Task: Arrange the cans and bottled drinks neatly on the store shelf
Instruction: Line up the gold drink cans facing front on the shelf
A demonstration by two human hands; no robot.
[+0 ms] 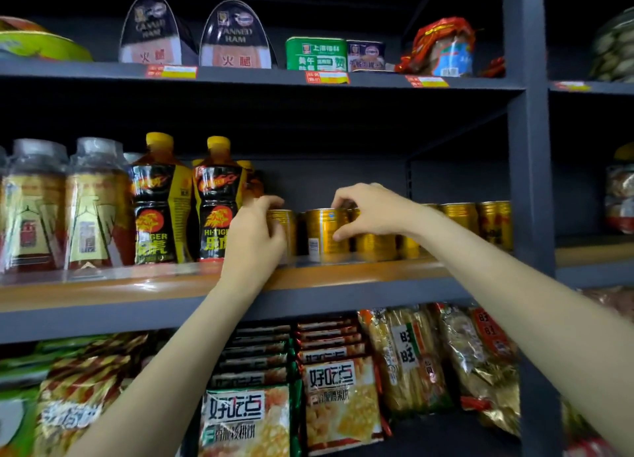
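At the middle shelf's [171, 295] front edge, the left hand [255, 232] gripped one gold metal can [283, 232]; the right hand's [368, 213] curled fingers [339, 199] pinched another gold can [324, 233].

Open room above gold cans [326, 232]; tall bottles [216, 203] wall the left

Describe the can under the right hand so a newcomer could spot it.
On the middle wooden shelf, right of the yellow-capped tiger bottles, runs a row of gold cans. It is the gold can pinched by the right hand, with its white barcode facing out.
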